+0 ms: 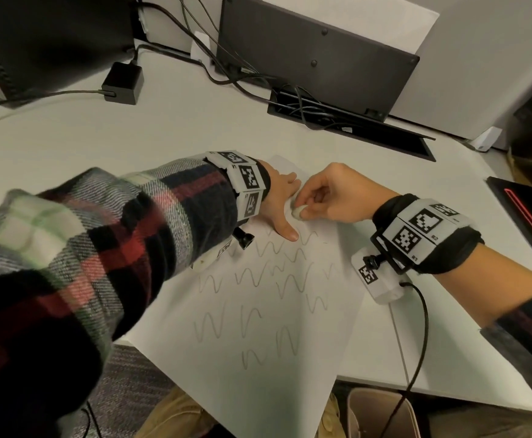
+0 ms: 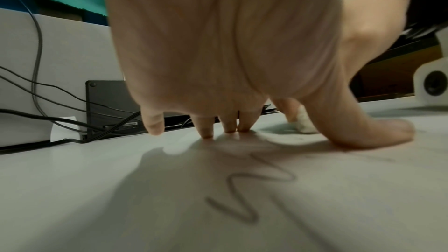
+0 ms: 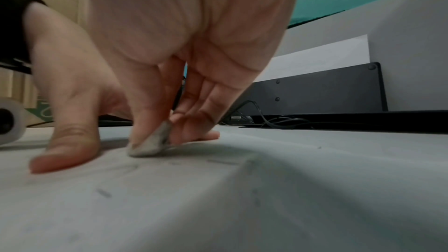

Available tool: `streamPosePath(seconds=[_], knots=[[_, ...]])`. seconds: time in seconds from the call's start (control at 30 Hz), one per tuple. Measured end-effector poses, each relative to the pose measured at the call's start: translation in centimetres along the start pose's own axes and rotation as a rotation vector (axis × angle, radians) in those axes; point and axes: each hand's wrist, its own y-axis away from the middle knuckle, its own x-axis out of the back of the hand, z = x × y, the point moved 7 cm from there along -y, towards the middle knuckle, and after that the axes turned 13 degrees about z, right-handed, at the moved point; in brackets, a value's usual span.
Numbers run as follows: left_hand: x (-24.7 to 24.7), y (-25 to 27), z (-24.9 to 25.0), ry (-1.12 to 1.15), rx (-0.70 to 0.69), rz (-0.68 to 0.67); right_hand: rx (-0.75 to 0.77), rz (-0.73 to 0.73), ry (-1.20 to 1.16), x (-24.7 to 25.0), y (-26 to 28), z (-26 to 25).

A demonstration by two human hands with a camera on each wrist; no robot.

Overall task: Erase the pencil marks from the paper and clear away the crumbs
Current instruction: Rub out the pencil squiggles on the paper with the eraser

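Head view: the left hand [image 1: 278, 200] lies flat, fingers straight, pressing the paper [image 1: 258, 311] onto the surface [image 1: 100, 137]. The right hand [image 1: 331, 197], at its 3 o'clock, pinches the eraser [image 1: 297, 212] on the paper, touching the left thumb's web. Pencil marks [image 1: 271, 279] spread toward 6 o'clock.

Left wrist view: fingertips [image 2: 206, 131] press the paper; the eraser [image 2: 304, 125] sits at 3 o'clock.

Right wrist view: thumb and fingers [image 3: 150, 114] grip the eraser [image 3: 152, 143].

We see open bench [image 1: 53, 143] left of the paper [image 1: 258, 358]; a cable slot [image 1: 337, 118] and power brick [image 1: 122, 83] block the far side.
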Motion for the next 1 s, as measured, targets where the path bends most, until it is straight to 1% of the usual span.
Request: streamPosePath(seconds=[0.07,0.2,0.27,0.4,0.43,0.53,0.6,0.73,0.77,0.9,0.93,1.0], knots=[[-0.1,-0.1,0.0,0.002,-0.002,0.000,0.005,-0.041,-0.042,-0.3,0.3,-0.1],[-0.2,-0.3,0.2,0.035,-0.024,0.009,0.035,0.057,0.062,0.2,-0.8,0.0],[-0.3,-0.5,0.2,0.045,-0.026,0.010,0.039,0.071,0.079,0.3,-0.8,-0.1],[-0.4,-0.5,-0.1,0.009,0.001,0.000,0.021,-0.032,-0.002,-0.3,0.3,-0.3],[-0.4,-0.4,0.0,0.009,0.000,0.000,0.018,-0.032,-0.005,-0.3,0.3,-0.2],[-0.2,-0.3,0.2,0.035,-0.016,0.014,0.022,0.055,0.059,0.3,-0.6,0.1],[-0.2,-0.4,0.3,0.043,-0.023,0.017,0.023,0.077,0.082,0.5,-0.8,0.0],[-0.4,-0.5,-0.1,-0.004,0.009,-0.013,0.016,-0.046,-0.026,-0.4,0.7,-0.3],[-0.4,-0.5,-0.1,-0.015,0.013,-0.013,0.015,-0.043,-0.034,-0.4,0.8,-0.1],[-0.3,-0.4,0.0,-0.019,0.008,0.003,-0.023,0.082,0.053,0.7,-0.1,0.9],[-0.4,-0.5,-0.1,-0.017,0.011,0.002,-0.033,0.079,0.049,0.7,-0.1,1.0],[-0.4,-0.4,-0.2,-0.021,0.017,-0.010,-0.036,0.001,-0.011,0.2,0.6,0.7]])
